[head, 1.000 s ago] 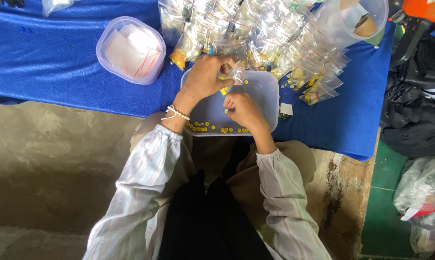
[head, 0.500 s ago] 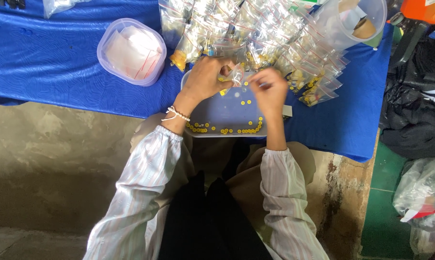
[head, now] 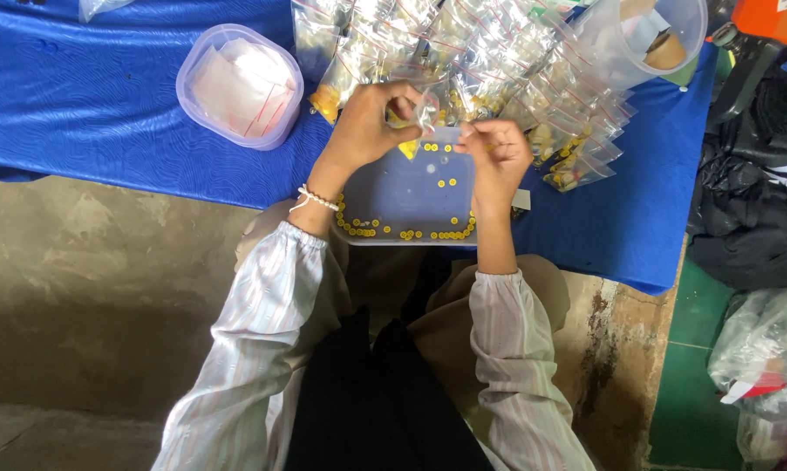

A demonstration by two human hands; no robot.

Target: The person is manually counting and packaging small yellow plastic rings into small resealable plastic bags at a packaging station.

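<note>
My left hand (head: pixel 367 126) and my right hand (head: pixel 498 155) both pinch a small clear plastic bag (head: pixel 432 131) with yellow pieces in it, held over a shallow clear tray (head: pixel 411 196). Small yellow beads (head: pixel 402 233) lie along the tray's near rim and a few dot its middle. A white bead bracelet (head: pixel 315 199) circles my left wrist. Behind my hands lies a pile of filled clear bags (head: pixel 498 61) on the blue table cloth (head: pixel 88 105).
A round clear tub (head: pixel 239 85) with empty bags stands at the left on the cloth. A clear cup (head: pixel 659 39) sits at the far right corner. Dark clothing (head: pixel 755 192) and plastic sacks (head: pixel 764 366) lie on the floor to the right.
My right hand rose from the tray to the small bag that my left hand holds, and both hands now grip the bag.
</note>
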